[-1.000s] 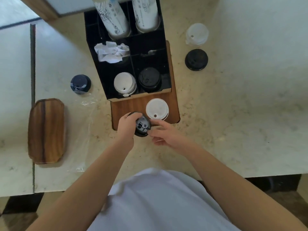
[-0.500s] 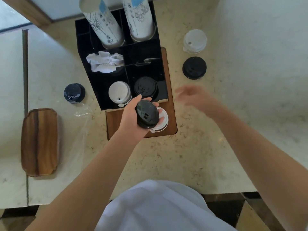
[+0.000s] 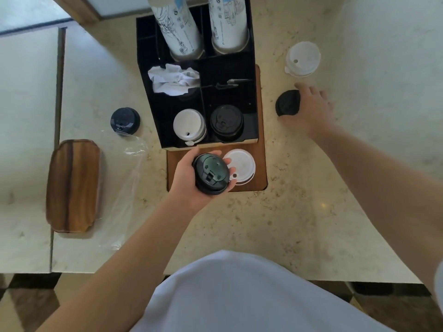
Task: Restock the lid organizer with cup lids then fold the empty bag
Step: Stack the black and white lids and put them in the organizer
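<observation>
My left hand (image 3: 189, 180) grips a stack of black lids (image 3: 211, 173) just in front of the black lid organizer (image 3: 249, 92). The organizer's front compartments hold white lids (image 3: 188, 123) and black lids (image 3: 226, 119). My right hand (image 3: 309, 109) is curled round another black lid stack (image 3: 286, 106) on the counter to the organizer's right. A white lid stack (image 3: 241, 165) lies on the wooden board (image 3: 260, 173) beside my left hand. A clear plastic bag (image 3: 124, 188) lies flat on the counter at the left.
More white lids (image 3: 303, 58) sit at the back right, a dark lid stack (image 3: 124, 121) left of the organizer. Two cup sleeves (image 3: 177, 27) stand in the rear compartments, crumpled paper (image 3: 173, 79) in the middle one. A wooden tray (image 3: 73, 185) lies far left.
My left hand lifted the black lid stack off the board and holds it up. My right hand left that stack and swung right onto the black lids on the counter.
</observation>
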`<state>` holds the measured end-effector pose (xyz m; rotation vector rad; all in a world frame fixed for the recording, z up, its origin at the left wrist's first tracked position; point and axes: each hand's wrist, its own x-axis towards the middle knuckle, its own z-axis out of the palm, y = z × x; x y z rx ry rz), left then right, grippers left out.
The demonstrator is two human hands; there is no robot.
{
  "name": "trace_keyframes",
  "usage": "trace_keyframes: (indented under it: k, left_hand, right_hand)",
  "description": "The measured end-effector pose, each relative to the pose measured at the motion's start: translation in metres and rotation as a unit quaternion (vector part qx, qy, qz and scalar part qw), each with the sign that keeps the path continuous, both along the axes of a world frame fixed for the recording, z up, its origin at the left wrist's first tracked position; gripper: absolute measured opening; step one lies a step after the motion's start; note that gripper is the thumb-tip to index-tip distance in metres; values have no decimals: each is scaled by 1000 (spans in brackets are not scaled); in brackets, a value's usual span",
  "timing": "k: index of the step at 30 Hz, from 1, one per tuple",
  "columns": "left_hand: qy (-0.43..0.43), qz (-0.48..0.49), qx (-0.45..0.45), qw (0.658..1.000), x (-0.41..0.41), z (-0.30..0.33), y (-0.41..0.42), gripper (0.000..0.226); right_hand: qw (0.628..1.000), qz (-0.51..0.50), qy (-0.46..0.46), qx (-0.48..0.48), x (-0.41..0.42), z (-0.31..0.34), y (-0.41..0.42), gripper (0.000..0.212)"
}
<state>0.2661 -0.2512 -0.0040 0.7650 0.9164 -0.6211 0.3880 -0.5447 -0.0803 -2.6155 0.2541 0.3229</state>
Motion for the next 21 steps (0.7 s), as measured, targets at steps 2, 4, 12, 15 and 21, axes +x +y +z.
trace_keyframes:
  k: [2,4,12,15,21]
  left_hand:
    - [-10,-10,4,1000,-4,5,4,46]
    - [-16,-15,3,1000,-9,12,7,46]
    - [-18,-42,-21,999,-41,23,10,46]
    - [-11,-53,-41,998,-56,25,14,49]
    - [-10,-143,-46,989,-79,32,22,43]
  right_hand:
    - [999,-31,-3,25,-13,6,7,93]
    - [994,-72,-30,74,-34,18,15,94]
    - [973,-23,-74,217,-147,86,63,94]
    - [963,23,-75,257,-187,105,86,89]
    - [952,115,-79,273,-230,125,130,87]
